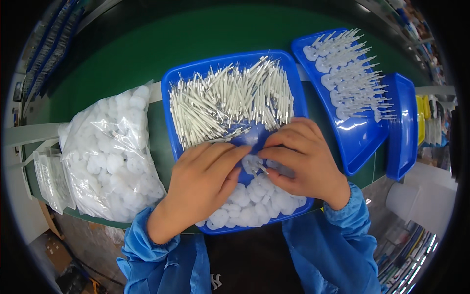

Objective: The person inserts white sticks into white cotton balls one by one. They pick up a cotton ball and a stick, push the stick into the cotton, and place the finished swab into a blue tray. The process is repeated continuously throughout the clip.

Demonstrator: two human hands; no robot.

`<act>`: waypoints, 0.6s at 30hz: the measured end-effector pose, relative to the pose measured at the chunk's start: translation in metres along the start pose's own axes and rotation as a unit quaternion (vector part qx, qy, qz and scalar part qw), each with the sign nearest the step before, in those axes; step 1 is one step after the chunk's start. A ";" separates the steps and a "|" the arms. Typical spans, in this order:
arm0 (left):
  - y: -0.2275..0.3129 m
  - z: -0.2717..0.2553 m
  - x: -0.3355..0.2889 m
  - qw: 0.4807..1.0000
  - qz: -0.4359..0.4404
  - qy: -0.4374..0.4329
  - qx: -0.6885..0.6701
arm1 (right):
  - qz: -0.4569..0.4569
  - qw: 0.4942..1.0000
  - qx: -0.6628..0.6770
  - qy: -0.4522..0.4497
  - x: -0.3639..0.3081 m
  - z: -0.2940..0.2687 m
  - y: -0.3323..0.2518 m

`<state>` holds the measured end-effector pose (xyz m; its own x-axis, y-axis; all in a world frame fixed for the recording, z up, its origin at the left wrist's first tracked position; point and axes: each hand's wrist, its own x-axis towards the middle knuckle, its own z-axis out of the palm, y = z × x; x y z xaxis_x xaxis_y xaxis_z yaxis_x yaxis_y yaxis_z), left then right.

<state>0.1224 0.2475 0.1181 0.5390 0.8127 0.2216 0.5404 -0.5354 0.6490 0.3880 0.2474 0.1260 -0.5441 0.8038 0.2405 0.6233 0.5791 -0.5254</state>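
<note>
- White plastic piece (252,164): held low between both hands, above the near part of a wide blue tray (254,134).
- Right hand (311,159): curled in from the right, thumb and forefinger apparently pinching the piece's edge.
- Left hand (200,179): bent, fingertips pointing inward just beside the same piece; cannot tell whether touching or gripping.
- Pale thin rods (225,100): heaped in the far half of the wide tray, metal tips showing on many.
- White discs (254,203): piled in the near half, below the hands.
- Clear bag (110,161): full of similar white rounds, standing left of the tray on the green bench (159,127).
- Slanted blue tray (360,142): right of the wide one, with rows of discs bearing rods (347,78).
- Narrow blue tray (405,122): farther right, just beside the slanted one.
</note>
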 end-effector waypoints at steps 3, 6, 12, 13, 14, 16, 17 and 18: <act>-0.001 0.007 0.006 1.000 0.006 -0.016 0.001 | -0.023 1.000 0.010 0.003 0.001 0.011 0.002; -0.003 0.014 0.012 0.999 0.016 -0.027 0.020 | -0.036 0.999 -0.016 0.033 -0.002 0.019 0.007; 0.005 0.009 0.004 0.999 0.000 -0.004 0.039 | -0.046 0.994 -0.033 0.088 -0.014 0.014 0.000; 0.007 0.004 0.000 0.999 -0.032 -0.018 0.024 | -0.023 0.994 -0.020 0.105 -0.020 0.000 0.004; 0.003 0.002 -0.003 0.999 -0.024 -0.021 0.022 | 0.000 0.992 -0.006 0.123 -0.033 -0.018 0.007; 0.001 0.002 -0.004 0.999 -0.005 -0.028 0.023 | 0.056 0.983 -0.009 0.174 -0.066 -0.049 0.018; 0.000 0.002 -0.004 0.999 0.007 -0.030 0.025 | 0.096 0.969 -0.032 0.225 -0.081 -0.064 0.027; 0.001 0.002 -0.003 0.999 0.018 -0.033 0.028 | 0.135 0.952 -0.052 0.271 -0.094 -0.079 0.038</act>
<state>0.1224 0.2442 0.1169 0.5994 0.7768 0.1933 0.5549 -0.5773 0.5990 0.5070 0.2046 0.1478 -0.0047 0.8607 0.5091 0.7670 0.3297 -0.5504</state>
